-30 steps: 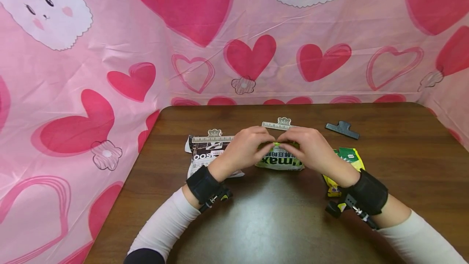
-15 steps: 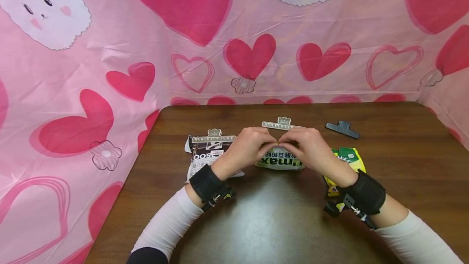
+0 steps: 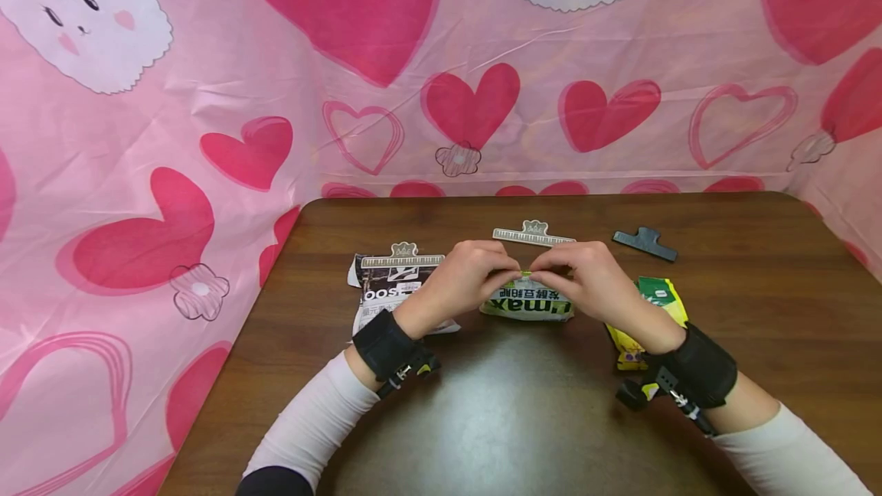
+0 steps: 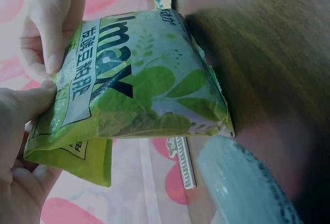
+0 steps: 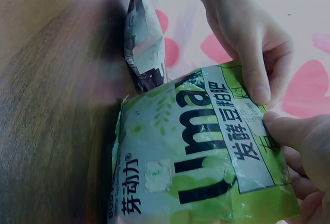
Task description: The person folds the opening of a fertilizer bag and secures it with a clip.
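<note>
A green and white printed plastic bag (image 3: 527,306) stands on the table between both hands. My left hand (image 3: 472,274) pinches its upper edge between thumb and fingers. From the other side, my right hand (image 3: 589,275) pinches the same edge, the two thumb tips close together. In the left wrist view the bag's top (image 4: 85,164) is folded over to the far side, forming a flap. The right wrist view shows the plump bag front (image 5: 201,146) with large dark letters, both thumbs lying along its top edge.
Left of the bag lies a black and white bag (image 3: 389,301) with a silver clip (image 3: 404,259) at its top. Another silver clip (image 3: 530,234) lies behind the hands. Farther right are a black clip (image 3: 646,242) and a yellow and green bag (image 3: 658,297), partly behind the right forearm.
The thumbs, nearly touching half a second ago, are now slightly farther apart along the bag's top edge. My right hand and wrist have shifted a little to the right.
</note>
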A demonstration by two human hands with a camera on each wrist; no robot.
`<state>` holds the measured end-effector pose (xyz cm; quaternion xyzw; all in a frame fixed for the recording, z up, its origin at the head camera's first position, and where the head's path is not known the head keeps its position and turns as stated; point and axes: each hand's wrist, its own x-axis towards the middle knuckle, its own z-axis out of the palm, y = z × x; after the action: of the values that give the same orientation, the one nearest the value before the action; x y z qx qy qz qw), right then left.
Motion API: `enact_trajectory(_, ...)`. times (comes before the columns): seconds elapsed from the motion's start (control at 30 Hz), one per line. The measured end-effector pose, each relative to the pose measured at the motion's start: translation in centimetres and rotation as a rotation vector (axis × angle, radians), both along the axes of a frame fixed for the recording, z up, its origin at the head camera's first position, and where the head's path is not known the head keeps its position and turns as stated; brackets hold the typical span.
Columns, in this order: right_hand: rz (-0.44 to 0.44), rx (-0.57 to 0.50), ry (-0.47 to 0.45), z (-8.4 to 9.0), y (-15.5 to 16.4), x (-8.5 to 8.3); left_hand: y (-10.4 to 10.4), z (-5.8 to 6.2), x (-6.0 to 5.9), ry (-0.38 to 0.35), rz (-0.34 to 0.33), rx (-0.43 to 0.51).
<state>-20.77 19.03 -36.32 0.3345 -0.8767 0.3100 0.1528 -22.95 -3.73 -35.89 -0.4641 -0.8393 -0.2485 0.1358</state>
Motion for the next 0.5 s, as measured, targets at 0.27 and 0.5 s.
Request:
enact_trajectory(0.27,-0.01,0.022,-0.022,0.0,0.22,0.03,-0.2,0.16,0.03,-0.03,-0.007,-0.036)
enact_trajectory(0.5,-0.025,0.02,-0.023,-0.18,-0.12,0.14,-0.05,0.02,0.08,-0.001,-0.014,-0.024)
